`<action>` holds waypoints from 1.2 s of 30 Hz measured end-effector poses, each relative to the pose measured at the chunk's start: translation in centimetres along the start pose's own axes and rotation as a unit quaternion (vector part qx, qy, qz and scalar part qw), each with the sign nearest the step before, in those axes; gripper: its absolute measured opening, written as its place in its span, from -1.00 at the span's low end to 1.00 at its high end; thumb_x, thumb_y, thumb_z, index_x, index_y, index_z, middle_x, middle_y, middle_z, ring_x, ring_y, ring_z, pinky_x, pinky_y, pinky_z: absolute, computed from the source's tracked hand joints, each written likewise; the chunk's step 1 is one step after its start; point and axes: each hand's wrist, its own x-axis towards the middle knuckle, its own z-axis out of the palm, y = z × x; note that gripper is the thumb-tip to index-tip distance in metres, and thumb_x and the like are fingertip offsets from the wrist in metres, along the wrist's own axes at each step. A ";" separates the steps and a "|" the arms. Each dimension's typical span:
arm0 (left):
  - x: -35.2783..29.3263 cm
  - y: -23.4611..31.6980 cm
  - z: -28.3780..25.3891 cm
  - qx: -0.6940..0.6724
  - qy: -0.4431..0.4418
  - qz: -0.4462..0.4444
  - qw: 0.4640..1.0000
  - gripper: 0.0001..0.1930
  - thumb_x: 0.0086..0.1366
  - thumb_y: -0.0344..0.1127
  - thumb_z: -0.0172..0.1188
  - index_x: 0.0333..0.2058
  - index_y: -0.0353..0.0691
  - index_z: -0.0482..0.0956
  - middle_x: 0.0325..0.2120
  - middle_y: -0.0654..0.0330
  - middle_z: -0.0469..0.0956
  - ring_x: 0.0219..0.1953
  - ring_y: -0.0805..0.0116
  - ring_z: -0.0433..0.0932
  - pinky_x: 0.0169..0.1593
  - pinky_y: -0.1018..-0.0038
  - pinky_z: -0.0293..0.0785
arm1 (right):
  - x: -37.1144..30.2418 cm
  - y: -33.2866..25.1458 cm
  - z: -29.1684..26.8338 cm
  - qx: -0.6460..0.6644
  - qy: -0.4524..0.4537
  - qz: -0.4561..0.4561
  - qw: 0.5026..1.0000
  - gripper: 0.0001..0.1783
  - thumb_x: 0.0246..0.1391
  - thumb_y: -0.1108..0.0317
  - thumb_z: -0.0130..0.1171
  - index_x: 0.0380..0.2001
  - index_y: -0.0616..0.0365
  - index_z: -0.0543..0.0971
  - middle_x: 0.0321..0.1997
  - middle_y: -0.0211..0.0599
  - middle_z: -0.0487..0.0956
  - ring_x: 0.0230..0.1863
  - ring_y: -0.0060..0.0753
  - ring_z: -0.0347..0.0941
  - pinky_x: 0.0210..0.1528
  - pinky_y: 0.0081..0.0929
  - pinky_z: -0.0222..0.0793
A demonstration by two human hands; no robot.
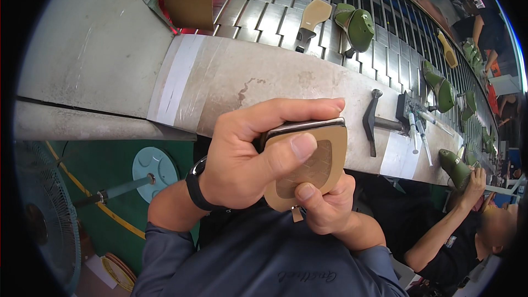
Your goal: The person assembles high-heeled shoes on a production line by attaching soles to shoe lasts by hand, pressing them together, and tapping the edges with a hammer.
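Note:
Close in front of my chest I hold a shoe, its tan sole with a darker, textured brown inset turned toward me. A shiny dark edge runs along its straight upper end, and a small tan tab hangs below. My left hand grips the upper left, thumb flat on the sole and fingers reaching over the dark edge. Lower down, my right hand is closed on the rounded end with its thumb on the sole. Most of the shoe behind the sole is hidden.
Beyond the pale bench runs a metal slat conveyor carrying a tan sole and green shoes. A hammer lies near syringes in a black holder. At right, a co-worker's hand holds a green shoe. A fan stands lower left.

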 end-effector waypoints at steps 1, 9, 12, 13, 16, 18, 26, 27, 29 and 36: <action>0.0 0.0 0.0 -0.001 -0.001 -0.001 1.000 -0.49 0.40 -0.30 0.25 0.22 -0.51 0.50 0.25 -0.34 0.50 0.32 -0.08 0.53 0.35 0.09 0.49 | -0.1 0.3 0.0 -0.002 -0.002 -0.001 1.000 -0.83 0.37 0.44 0.25 -0.23 0.34 0.73 -0.39 -0.28 0.75 -0.44 -0.54 0.62 -0.37 -0.54 0.51; 0.6 -0.3 -0.9 0.028 -0.057 0.022 0.998 -0.38 0.31 -0.38 0.28 0.31 -0.49 0.41 0.35 -0.28 0.41 0.32 0.10 0.52 0.35 0.23 0.46 | 0.0 -0.3 -1.2 0.072 -0.008 0.080 0.994 -0.72 0.45 0.32 0.17 -0.23 0.34 0.71 -0.35 -0.26 0.73 -0.37 -0.53 0.63 -0.32 -0.50 0.55; 1.1 -0.5 -1.3 0.024 -0.078 0.025 0.996 -0.30 0.29 -0.31 0.31 0.35 -0.46 0.36 0.40 -0.27 0.36 0.31 0.13 0.52 0.38 0.24 0.42 | 0.5 -1.1 -0.6 0.119 0.026 0.096 0.988 -0.73 0.45 0.33 0.16 -0.18 0.34 0.70 -0.22 -0.23 0.74 -0.22 -0.51 0.64 -0.21 -0.48 0.57; 1.1 -0.5 -1.3 0.021 -0.085 0.031 0.996 -0.33 0.35 -0.26 0.27 0.35 -0.47 0.36 0.39 -0.26 0.37 0.32 0.12 0.51 0.39 0.24 0.40 | 0.4 -1.1 -0.6 0.119 0.026 0.097 0.988 -0.73 0.45 0.33 0.16 -0.18 0.34 0.70 -0.22 -0.23 0.74 -0.22 -0.51 0.64 -0.21 -0.48 0.57; 1.3 -0.3 -1.3 0.018 -0.097 0.033 0.995 -0.38 0.51 -0.14 0.11 0.35 -0.50 0.36 0.38 -0.24 0.38 0.33 0.11 0.50 0.40 0.26 0.38 | 0.1 -0.7 -0.8 0.114 0.028 0.103 0.988 -0.73 0.45 0.31 0.17 -0.12 0.34 0.69 -0.13 -0.21 0.73 -0.17 -0.51 0.63 -0.17 -0.50 0.57; 1.6 0.1 -1.3 0.022 -0.100 0.026 0.994 -0.39 0.60 -0.08 0.01 0.36 -0.52 0.35 0.38 -0.23 0.39 0.33 0.11 0.50 0.41 0.27 0.37 | 0.1 -0.1 -0.9 0.099 0.031 0.045 0.994 -0.71 0.44 0.30 0.19 -0.05 0.37 0.67 -0.10 -0.20 0.74 -0.12 -0.50 0.63 -0.14 -0.48 0.57; 7.7 -2.0 -4.4 -0.016 -0.150 0.039 0.988 -0.42 0.65 0.02 -0.01 0.32 -0.40 0.48 0.09 0.12 0.65 0.12 0.45 0.59 0.23 0.48 0.50 | 4.6 -2.0 -3.1 0.095 0.039 0.186 0.977 -0.34 0.46 -0.03 0.06 0.12 0.52 0.47 -0.25 0.19 0.70 -0.41 -0.04 0.74 -0.51 -0.36 0.70; 8.1 -2.1 -4.3 -0.007 -0.147 0.052 0.988 -0.43 0.65 0.01 0.00 0.30 -0.41 0.49 0.11 0.12 0.65 0.12 0.47 0.59 0.23 0.49 0.49 | 5.0 -2.0 -3.5 0.109 0.040 0.181 0.977 -0.36 0.47 -0.02 0.06 0.12 0.52 0.47 -0.25 0.20 0.70 -0.42 -0.03 0.74 -0.52 -0.37 0.70; 8.3 -1.8 -4.3 0.025 -0.153 0.063 0.986 -0.40 0.65 0.01 -0.02 0.35 -0.43 0.43 0.13 0.09 0.64 0.14 0.44 0.59 0.26 0.49 0.47 | 5.4 -1.9 -3.9 0.122 0.043 0.179 0.975 -0.37 0.47 0.00 0.05 0.11 0.53 0.47 -0.25 0.20 0.70 -0.43 -0.03 0.74 -0.54 -0.39 0.69; 8.0 -1.8 -4.5 0.184 -0.122 0.151 0.964 -0.47 0.67 -0.11 -0.05 0.37 -0.43 0.41 0.11 0.04 0.66 0.13 0.42 0.61 0.25 0.49 0.47 | 5.5 -2.1 -3.5 0.157 0.042 0.149 0.975 -0.54 0.52 0.18 0.02 0.00 0.50 0.58 -0.27 0.04 0.73 -0.43 -0.24 0.72 -0.40 -0.38 0.73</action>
